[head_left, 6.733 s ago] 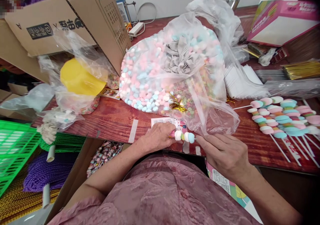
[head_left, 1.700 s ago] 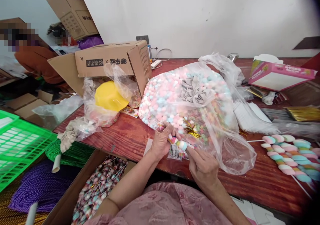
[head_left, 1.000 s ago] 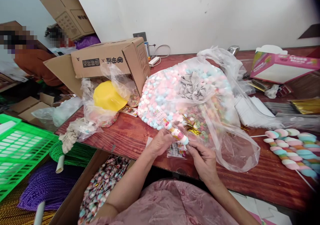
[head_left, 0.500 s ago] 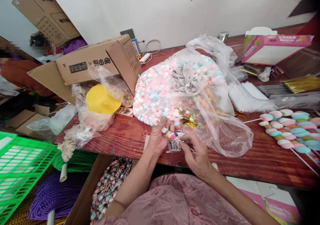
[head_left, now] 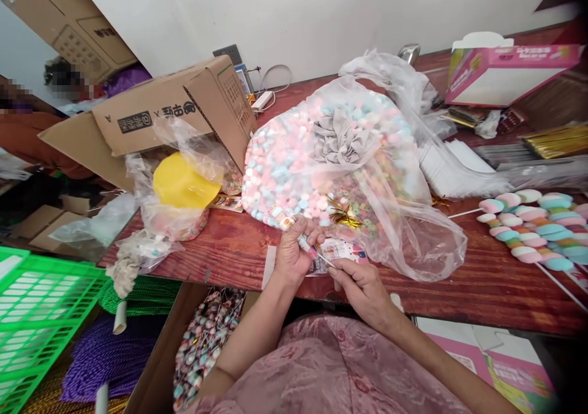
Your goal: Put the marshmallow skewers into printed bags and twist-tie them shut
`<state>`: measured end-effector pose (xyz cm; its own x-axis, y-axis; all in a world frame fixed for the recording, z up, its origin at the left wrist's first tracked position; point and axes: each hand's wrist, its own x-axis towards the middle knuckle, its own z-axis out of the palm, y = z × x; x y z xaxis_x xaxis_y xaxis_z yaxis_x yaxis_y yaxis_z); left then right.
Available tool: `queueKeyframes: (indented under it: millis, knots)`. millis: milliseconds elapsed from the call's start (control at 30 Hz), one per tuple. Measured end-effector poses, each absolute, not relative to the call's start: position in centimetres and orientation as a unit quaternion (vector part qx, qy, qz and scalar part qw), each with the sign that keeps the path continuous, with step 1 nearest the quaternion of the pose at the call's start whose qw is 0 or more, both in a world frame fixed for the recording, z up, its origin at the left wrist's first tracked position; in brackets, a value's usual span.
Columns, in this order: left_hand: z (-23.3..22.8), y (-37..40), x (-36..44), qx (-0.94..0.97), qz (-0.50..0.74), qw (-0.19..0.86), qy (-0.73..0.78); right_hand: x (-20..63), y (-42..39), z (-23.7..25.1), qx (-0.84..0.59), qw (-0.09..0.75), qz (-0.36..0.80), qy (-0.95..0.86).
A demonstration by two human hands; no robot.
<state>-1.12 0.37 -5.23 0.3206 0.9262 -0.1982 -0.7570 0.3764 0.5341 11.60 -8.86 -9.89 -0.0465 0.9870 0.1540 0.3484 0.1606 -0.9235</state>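
Stick (head_left: pixel 325 259) and wrapper (head_left: pixel 282 220) steadied
Wrapper is enclosed by curled left hand (head_left: pixel 294 252), stick beside it pinched by right hand (head_left: pixel 361 282), presumably for control.

Looks like a small packing wkshp. Has a long wooden worktable (head_left: pixel 229 248) w/ a big clear bag (head_left: pixel 280 163) of pastel marshmallow-type pcs mid-table, stacked candy sticks (head_left: pixel 528 224) at right, plus a pink printed carton (head_left: pixel 514 74) at far right. Shows bulk stock at near left: green plastic crate (head_left: pixel 46 316), purple cords (head_left: pixel 110 353), open box (head_left: pixel 168 334) full of small pcs. Keeps brown cartons (head_left: pixel 78 22) far left, nr another person (head_left: pixel 41 141).
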Motion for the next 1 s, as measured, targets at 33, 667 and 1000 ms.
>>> queueKeyframes:
  millis: [33, 667, 1000]
  knots:
    - [-5.5, 0.1, -0.9, 0.178, 0.521, 0.8, 0.24, 11.4, -8.9, -9.8, -0.535, 0.441, 0.372, -0.617]
    - [-7.6, -1.8, -0.5, 0.373, 0.365, 0.793, 0.313, 11.3, -8.6, -8.7, -0.482, 0.4, 0.189, -0.756]
    - [-4.8, -3.4, -2.3, 0.388, -0.05, 0.901, 0.185, 17.8, -5.5, -4.0, -0.328, 0.258, 0.117, -0.901]
